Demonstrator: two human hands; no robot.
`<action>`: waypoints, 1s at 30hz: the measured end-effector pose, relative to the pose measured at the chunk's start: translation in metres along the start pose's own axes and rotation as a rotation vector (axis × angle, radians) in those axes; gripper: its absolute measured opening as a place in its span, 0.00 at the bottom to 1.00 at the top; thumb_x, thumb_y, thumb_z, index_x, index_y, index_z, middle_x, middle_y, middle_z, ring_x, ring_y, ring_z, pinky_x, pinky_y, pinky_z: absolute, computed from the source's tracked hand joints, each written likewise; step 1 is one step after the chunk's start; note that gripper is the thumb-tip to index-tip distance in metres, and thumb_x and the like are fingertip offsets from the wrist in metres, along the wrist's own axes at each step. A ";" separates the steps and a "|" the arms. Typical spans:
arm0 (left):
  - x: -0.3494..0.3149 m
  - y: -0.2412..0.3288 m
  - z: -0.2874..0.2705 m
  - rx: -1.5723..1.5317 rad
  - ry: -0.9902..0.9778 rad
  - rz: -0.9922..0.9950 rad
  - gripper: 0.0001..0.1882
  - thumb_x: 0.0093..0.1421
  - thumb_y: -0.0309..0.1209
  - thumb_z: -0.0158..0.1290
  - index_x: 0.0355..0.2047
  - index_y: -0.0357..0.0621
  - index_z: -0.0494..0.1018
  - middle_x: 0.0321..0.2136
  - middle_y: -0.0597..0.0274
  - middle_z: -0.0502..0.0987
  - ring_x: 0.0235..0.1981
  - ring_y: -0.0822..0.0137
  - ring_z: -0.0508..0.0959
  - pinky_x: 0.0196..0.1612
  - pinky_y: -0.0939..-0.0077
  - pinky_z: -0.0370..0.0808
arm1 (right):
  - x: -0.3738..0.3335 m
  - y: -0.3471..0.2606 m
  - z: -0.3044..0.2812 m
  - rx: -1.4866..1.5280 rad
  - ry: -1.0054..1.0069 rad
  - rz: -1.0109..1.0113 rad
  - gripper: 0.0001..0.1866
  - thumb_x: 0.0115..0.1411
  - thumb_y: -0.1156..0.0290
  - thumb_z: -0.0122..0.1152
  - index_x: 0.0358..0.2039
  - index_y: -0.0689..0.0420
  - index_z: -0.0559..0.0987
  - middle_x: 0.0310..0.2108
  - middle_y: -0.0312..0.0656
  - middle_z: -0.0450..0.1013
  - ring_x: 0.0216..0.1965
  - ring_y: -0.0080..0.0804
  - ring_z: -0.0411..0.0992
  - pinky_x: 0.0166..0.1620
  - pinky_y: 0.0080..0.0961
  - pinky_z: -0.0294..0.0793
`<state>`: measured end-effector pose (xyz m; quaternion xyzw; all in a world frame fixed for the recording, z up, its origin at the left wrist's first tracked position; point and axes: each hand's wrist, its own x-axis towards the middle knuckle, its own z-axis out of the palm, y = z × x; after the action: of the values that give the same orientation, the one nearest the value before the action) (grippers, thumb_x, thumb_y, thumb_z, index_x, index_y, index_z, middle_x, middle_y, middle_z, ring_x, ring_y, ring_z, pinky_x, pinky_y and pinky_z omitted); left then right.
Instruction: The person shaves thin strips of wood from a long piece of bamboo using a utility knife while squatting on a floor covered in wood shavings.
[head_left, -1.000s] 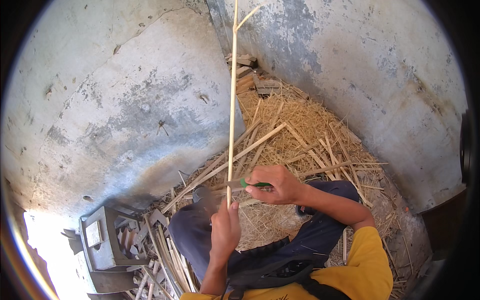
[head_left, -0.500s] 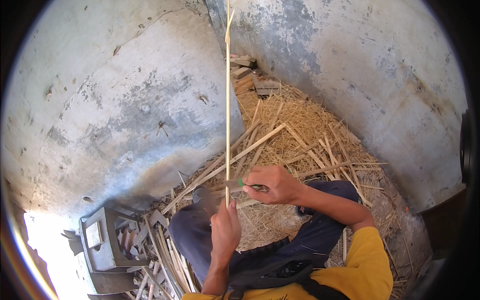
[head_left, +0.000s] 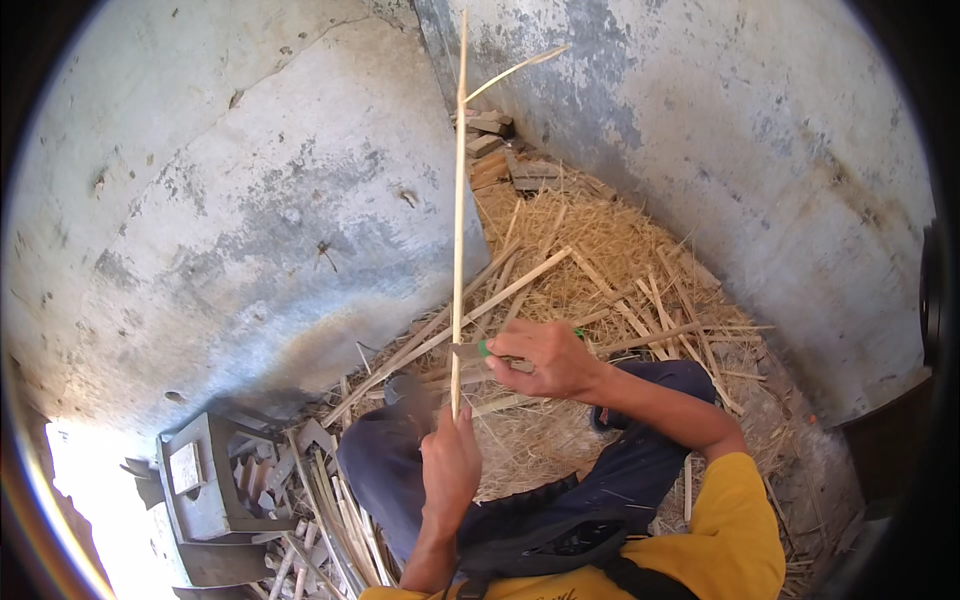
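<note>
My left hand (head_left: pixel 452 465) is closed round the lower end of a long, pale wooden strip (head_left: pixel 459 240). The strip rises almost straight up the view, its tip showing against the wall. Near that tip a thin sliver (head_left: pixel 515 70) splits off and sticks out to the right. In my right hand (head_left: pixel 550 360) is a knife (head_left: pixel 467 350) with a green handle. Its blade lies across the strip, a little above my left hand, seemingly touching it. Fingers cover most of the handle.
Straw shavings (head_left: pixel 600 240) and loose wooden strips (head_left: pixel 520 290) cover the floor ahead. Two worn walls (head_left: pixel 280 190) meet at the far corner, above some bricks (head_left: pixel 488 125). A grey stool-like frame (head_left: pixel 205 480) stands at left, beside a bundle of strips (head_left: pixel 345 520). My bent legs (head_left: pixel 385 470) flank the work.
The strip's tip has come into view, and the sliver near it now bends away to the right. My right hand and knife have shifted slightly up the strip.
</note>
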<state>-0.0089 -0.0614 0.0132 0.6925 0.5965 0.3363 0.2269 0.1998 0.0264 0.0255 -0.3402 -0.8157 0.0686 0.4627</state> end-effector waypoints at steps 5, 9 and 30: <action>0.001 0.000 -0.002 -0.024 0.038 -0.004 0.16 0.77 0.33 0.44 0.33 0.33 0.70 0.15 0.41 0.70 0.18 0.37 0.74 0.22 0.48 0.65 | 0.005 0.002 0.002 -0.036 -0.004 -0.031 0.05 0.60 0.67 0.69 0.35 0.53 0.85 0.23 0.36 0.73 0.17 0.32 0.70 0.18 0.30 0.67; 0.000 -0.001 -0.004 -0.009 0.042 0.003 0.17 0.77 0.33 0.44 0.34 0.33 0.70 0.15 0.40 0.70 0.18 0.36 0.73 0.23 0.48 0.64 | 0.004 0.003 0.003 -0.074 -0.020 -0.053 0.06 0.62 0.65 0.67 0.37 0.51 0.83 0.24 0.36 0.70 0.18 0.34 0.71 0.18 0.32 0.67; -0.020 -0.018 -0.011 -0.044 -0.085 -0.036 0.13 0.74 0.31 0.49 0.34 0.34 0.67 0.17 0.37 0.72 0.23 0.33 0.76 0.24 0.44 0.68 | 0.026 0.074 -0.049 0.066 0.376 0.355 0.08 0.70 0.69 0.61 0.43 0.59 0.74 0.25 0.38 0.75 0.23 0.25 0.70 0.28 0.26 0.67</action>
<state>-0.0304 -0.0784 0.0041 0.6903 0.5911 0.3153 0.2732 0.2668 0.0891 0.0402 -0.4697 -0.6402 0.1110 0.5977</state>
